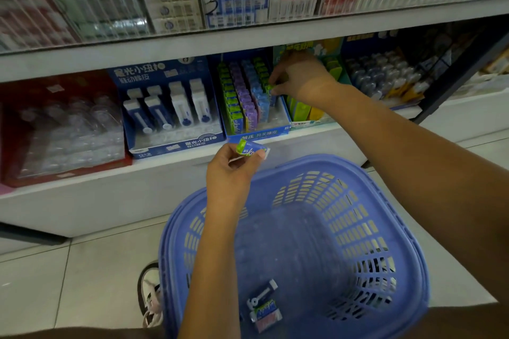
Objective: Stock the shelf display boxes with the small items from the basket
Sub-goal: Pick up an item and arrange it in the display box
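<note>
Shop shelf [82, 195] low down; green eraser [271, 89] is pinched by right hand [298, 77] fingers at the display box [259, 133] end row. Second eraser [249, 147] is gripped by left hand [231, 170] above basket [358, 228]. Upright rows [248, 96] could be toppled by a crooked push.

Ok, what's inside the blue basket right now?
A few small packs lie on the basket floor. The left forearm covers part of it, so more could be hidden.
</note>
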`<state>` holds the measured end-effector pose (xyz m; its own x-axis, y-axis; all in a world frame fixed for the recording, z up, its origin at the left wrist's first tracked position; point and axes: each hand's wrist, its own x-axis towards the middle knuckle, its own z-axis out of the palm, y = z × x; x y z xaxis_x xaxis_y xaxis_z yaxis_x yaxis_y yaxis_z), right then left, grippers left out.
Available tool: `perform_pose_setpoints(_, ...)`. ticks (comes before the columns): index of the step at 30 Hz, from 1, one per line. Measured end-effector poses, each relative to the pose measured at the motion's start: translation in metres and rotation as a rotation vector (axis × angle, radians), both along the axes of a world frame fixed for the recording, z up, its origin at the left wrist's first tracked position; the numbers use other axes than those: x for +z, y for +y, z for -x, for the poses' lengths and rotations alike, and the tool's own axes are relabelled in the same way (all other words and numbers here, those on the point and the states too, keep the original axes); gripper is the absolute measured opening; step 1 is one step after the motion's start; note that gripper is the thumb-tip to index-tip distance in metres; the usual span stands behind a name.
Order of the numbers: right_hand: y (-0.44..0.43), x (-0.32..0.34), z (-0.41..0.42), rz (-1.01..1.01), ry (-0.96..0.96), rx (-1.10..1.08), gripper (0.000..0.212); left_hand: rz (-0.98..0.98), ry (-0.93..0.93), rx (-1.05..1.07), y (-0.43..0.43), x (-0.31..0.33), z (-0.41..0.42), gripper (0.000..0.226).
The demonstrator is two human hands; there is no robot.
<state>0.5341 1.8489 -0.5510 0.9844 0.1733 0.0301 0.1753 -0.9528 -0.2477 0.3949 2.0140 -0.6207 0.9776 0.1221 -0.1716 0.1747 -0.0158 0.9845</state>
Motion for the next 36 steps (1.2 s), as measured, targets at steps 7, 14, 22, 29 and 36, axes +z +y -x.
perform_pose_setpoints(7,0.01,0.027,0.076,-0.522,0.365,0.285,0.017,0.008,-0.077,-0.039,-0.007,0.012,0.004,0.017)
perform_pose_setpoints(14,-0.015,0.031,0.082,-0.664,0.239,0.148,0.014,-0.351,-0.263,-0.147,-0.016,0.018,0.003,0.026)
perform_pose_setpoints(22,-0.016,0.008,0.036,-0.509,0.124,-0.037,0.02,-0.81,-0.243,-0.267,-0.015,0.006,-0.016,0.049)
perform_pose_setpoints(29,-0.011,-0.009,0.016,-0.391,0.033,0.0,0.017,-0.908,-0.233,-0.284,-0.017,-0.003,-0.016,0.059)
perform_pose_setpoints(36,-0.011,-0.005,0.012,-0.292,0.017,0.034,0.018,-0.908,-0.265,-0.31,-0.013,-0.007,-0.016,0.061)
